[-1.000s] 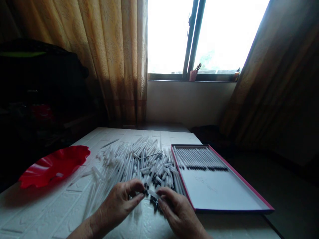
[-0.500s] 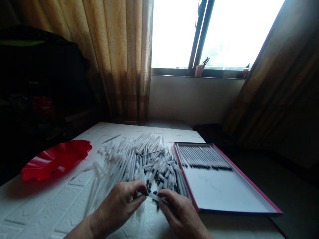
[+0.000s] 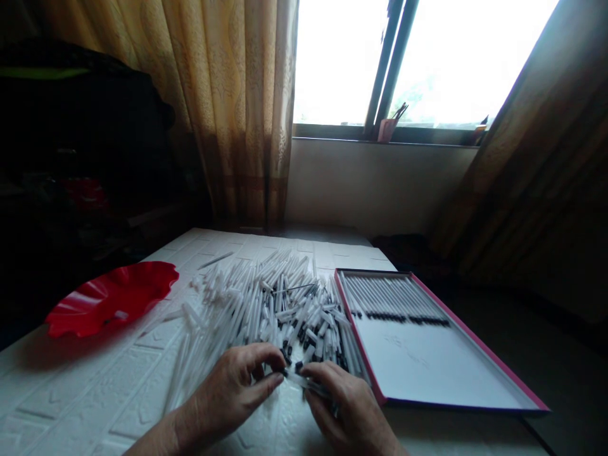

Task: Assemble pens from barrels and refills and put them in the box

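Note:
At the near side of a white table, my left hand (image 3: pixel 242 380) pinches the dark end of a small piece between thumb and forefinger. My right hand (image 3: pixel 344 402) is closed around a clear pen (image 3: pixel 298 379), whose tip end points at my left fingertips and meets the dark piece there. Just beyond both hands spreads a pile of clear pen barrels and caps (image 3: pixel 242 310), some with black parts. Right of the pile lies a shallow pink-edged box (image 3: pixel 408 373) holding a row of pens with black ends (image 3: pixel 394 297).
On the left of the table (image 3: pixel 61 386) sits a red wavy-rimmed dish (image 3: pixel 114 297) with a small pale piece in it. Behind are patterned curtains (image 3: pixel 228 114), a window and a pink cup of sticks (image 3: pixel 387 130) on the sill. Dark objects stand at the left.
The camera view has shifted slightly. My hands stay close together, and the clear pen in my right hand now reaches up to my left fingertips, with the gap between them narrower.

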Available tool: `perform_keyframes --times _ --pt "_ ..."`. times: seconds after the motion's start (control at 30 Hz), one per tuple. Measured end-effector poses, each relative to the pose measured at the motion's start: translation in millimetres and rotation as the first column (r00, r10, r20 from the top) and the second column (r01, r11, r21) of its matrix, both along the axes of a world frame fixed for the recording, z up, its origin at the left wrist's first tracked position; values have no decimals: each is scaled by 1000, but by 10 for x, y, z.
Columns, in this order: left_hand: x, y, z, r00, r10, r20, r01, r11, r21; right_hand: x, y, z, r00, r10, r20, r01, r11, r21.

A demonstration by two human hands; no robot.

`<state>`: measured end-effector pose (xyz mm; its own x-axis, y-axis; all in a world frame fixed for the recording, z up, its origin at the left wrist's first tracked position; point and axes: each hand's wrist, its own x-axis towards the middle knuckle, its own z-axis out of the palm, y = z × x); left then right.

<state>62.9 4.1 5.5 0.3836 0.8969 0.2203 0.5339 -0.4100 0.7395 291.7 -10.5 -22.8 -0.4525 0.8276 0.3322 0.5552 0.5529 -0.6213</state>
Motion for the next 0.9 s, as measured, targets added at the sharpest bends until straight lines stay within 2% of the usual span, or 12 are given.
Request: perform_keyframes --times 0.43,0.67,0.77,0.9 --pt "6 -2 -21 994 -5 106 16 994 -108 8 -10 -47 986 -59 157 33 986 163" --pt "31 2 -6 984 10 180 27 979 -202 4 -10 -121 997 -50 59 41 990 136" --pt "33 -2 -4 982 18 186 20 979 -203 14 -15 -107 996 -64 65 55 991 120" --pt "28 -1 -12 983 21 181 15 981 -191 22 -11 -75 994 -55 92 38 984 174"
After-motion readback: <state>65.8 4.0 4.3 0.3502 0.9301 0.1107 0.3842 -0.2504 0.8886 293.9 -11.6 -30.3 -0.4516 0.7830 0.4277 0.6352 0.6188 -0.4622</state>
